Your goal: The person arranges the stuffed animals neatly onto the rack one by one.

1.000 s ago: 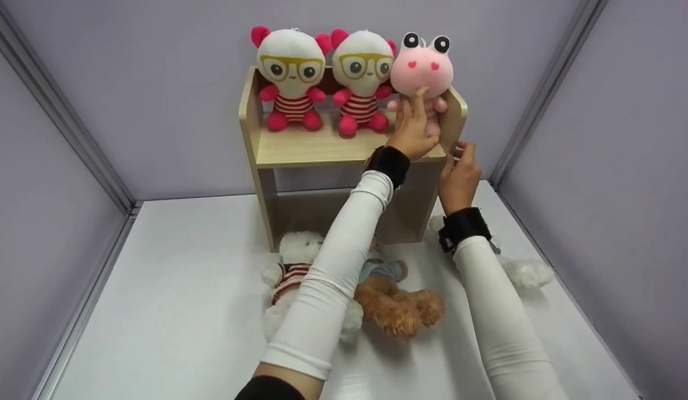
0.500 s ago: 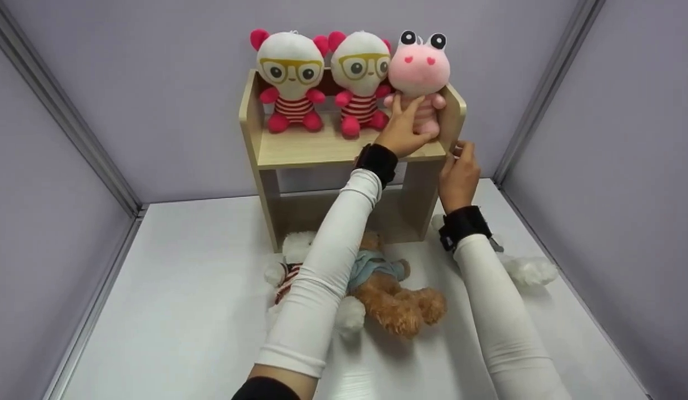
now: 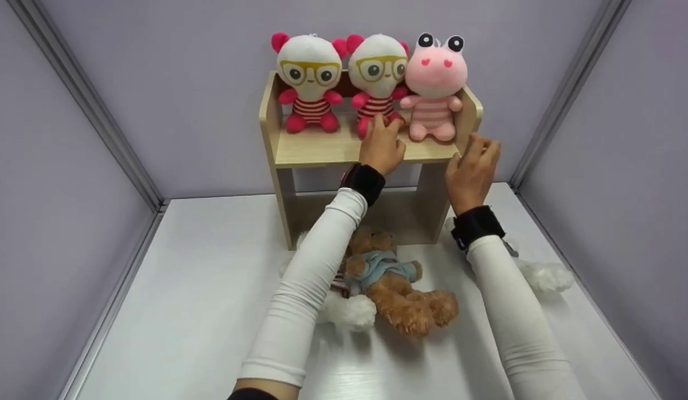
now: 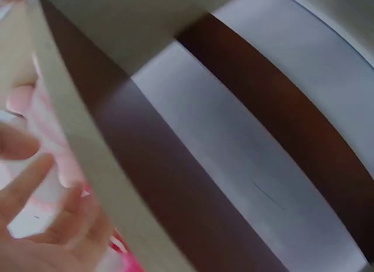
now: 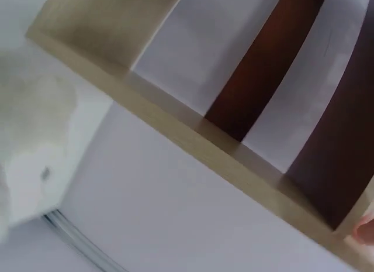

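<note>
My left hand (image 3: 382, 147) is in front of the upper board of a wooden shelf (image 3: 322, 151), nearest the feet of the middle panda plush (image 3: 375, 78). Its fingers are loosely bent with nothing between them. A matching panda plush (image 3: 309, 72) in red stripes sits to the left. At the right end sits a pink big-eyed plush (image 3: 433, 116) with a striped body; part of it shows in the left wrist view. My right hand (image 3: 473, 172) has curled fingers at the shelf's right side panel (image 3: 470, 114), gripping its front edge; a fingertip (image 5: 365, 231) touches the wood in the right wrist view.
A brown teddy bear (image 3: 405, 311) in a blue shirt lies on the white table (image 3: 199, 289) before the shelf. Beside it a white plush (image 3: 349, 312) is partly behind my left arm. Another white plush (image 3: 547, 276) lies right of my right forearm. Grey walls surround the table.
My left hand has come away from the pink plush and moved left and down, towards the middle panda's feet. The right hand stays at the side panel. The head view has shifted slightly.
</note>
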`<action>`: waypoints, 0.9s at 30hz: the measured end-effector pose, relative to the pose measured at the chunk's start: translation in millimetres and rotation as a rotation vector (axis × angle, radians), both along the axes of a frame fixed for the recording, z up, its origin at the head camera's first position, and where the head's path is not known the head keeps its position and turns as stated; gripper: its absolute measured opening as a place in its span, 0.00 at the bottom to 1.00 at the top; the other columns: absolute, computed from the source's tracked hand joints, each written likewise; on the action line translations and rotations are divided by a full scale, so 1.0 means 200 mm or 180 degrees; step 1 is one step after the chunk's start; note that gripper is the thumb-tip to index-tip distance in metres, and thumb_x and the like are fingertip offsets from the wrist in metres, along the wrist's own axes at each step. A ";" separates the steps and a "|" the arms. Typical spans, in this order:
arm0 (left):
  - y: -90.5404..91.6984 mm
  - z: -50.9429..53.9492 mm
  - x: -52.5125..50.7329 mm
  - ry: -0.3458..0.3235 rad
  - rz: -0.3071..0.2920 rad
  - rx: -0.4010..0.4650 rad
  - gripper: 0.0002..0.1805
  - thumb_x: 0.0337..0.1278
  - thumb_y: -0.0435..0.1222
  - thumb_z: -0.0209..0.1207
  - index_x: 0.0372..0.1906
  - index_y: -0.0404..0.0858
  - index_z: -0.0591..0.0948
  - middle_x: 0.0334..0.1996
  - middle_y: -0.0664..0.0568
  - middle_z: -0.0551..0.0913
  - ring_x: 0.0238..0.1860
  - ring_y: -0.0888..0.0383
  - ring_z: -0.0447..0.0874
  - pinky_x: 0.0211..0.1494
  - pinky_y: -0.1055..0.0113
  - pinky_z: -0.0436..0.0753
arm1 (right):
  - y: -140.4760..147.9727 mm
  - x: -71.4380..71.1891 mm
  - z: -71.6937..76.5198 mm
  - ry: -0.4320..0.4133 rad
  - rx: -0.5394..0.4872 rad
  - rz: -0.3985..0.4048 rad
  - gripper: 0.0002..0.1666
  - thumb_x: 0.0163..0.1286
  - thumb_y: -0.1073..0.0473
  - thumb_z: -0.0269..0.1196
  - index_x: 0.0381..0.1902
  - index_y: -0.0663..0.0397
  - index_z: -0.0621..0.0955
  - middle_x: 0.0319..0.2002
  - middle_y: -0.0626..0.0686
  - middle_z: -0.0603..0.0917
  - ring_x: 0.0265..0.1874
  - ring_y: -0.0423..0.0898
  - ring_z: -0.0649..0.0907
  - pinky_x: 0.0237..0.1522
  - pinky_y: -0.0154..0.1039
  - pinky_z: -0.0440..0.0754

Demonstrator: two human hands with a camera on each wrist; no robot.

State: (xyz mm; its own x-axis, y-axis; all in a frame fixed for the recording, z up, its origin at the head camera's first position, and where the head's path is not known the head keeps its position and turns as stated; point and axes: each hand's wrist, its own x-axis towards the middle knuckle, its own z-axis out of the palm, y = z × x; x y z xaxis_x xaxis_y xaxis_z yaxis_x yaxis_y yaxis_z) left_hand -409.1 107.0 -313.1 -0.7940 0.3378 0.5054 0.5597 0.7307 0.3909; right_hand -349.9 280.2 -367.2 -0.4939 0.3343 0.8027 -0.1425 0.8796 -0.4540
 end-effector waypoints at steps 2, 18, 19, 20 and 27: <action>-0.02 -0.03 -0.01 -0.0071 0.0112 -0.0070 0.26 0.62 0.35 0.57 0.66 0.42 0.76 0.62 0.37 0.68 0.65 0.43 0.67 0.63 0.56 0.75 | -0.02 -0.01 0.01 -0.0038 0.0359 0.0081 0.24 0.63 0.65 0.62 0.57 0.61 0.74 0.52 0.69 0.70 0.52 0.65 0.72 0.59 0.56 0.70; -0.06 -0.06 -0.10 -0.0169 0.0569 -0.0544 0.36 0.65 0.47 0.57 0.77 0.54 0.62 0.69 0.30 0.60 0.62 0.41 0.65 0.63 0.57 0.72 | -0.13 -0.13 0.10 -0.1696 0.1037 0.0277 0.34 0.77 0.37 0.44 0.77 0.34 0.62 0.74 0.75 0.52 0.68 0.73 0.59 0.63 0.69 0.59; -0.06 -0.06 -0.10 -0.0180 0.0584 -0.0550 0.37 0.65 0.47 0.57 0.78 0.53 0.62 0.69 0.31 0.61 0.62 0.41 0.65 0.63 0.57 0.73 | -0.13 -0.14 0.10 -0.1716 0.1048 0.0250 0.34 0.77 0.36 0.44 0.78 0.34 0.61 0.74 0.75 0.52 0.68 0.73 0.59 0.63 0.69 0.59; -0.06 -0.06 -0.11 -0.0189 0.0599 -0.0540 0.37 0.65 0.47 0.58 0.78 0.53 0.62 0.68 0.31 0.62 0.62 0.42 0.65 0.62 0.57 0.73 | -0.13 -0.14 0.10 -0.1749 0.1048 0.0231 0.35 0.77 0.36 0.42 0.78 0.33 0.61 0.74 0.75 0.52 0.69 0.72 0.58 0.63 0.68 0.58; -0.08 -0.06 -0.11 -0.0410 0.0631 -0.0425 0.40 0.66 0.49 0.57 0.80 0.50 0.57 0.69 0.35 0.61 0.63 0.43 0.63 0.61 0.57 0.74 | -0.14 -0.17 0.10 -0.1856 0.1043 0.0231 0.36 0.77 0.34 0.40 0.78 0.35 0.60 0.73 0.74 0.51 0.67 0.73 0.58 0.62 0.69 0.57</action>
State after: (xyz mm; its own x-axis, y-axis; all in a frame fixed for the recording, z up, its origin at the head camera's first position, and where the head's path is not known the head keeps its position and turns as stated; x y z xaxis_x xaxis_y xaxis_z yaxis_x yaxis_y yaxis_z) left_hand -431.7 91.3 -325.2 -0.9061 0.2262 0.3574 0.3525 0.8709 0.3425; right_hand -384.6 252.2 -347.8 -0.8894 0.0683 0.4519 -0.0189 0.9824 -0.1856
